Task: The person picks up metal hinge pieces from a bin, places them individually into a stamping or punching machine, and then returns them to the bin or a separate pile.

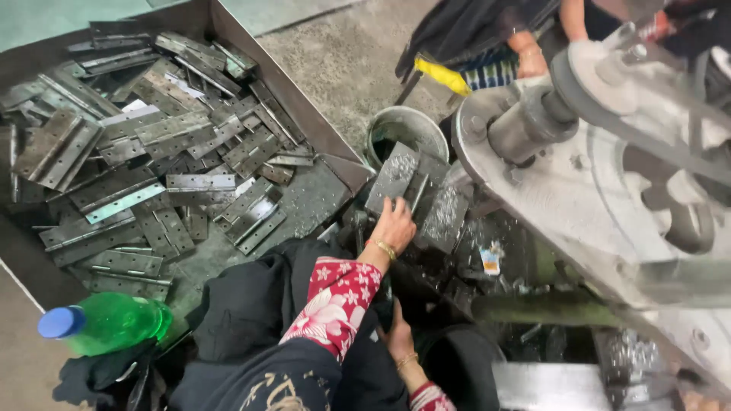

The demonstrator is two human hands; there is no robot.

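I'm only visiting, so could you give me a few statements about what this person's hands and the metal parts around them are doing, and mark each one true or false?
1. The left hand rests on a grey metal hinge plate at the machine. True.
2. The metal tray on the left holds a pile of wooden blocks. False: it holds many flat metal hinges.
3. A green bottle with a blue cap lies on its side at the lower left. True.
4. The right hand is lifting the bottle. False: it is low beside the dark cloth, far from the bottle, and what it grips cannot be seen.
5. The grey bucket stands inside the tray. False: it stands outside, beside the tray's corner.
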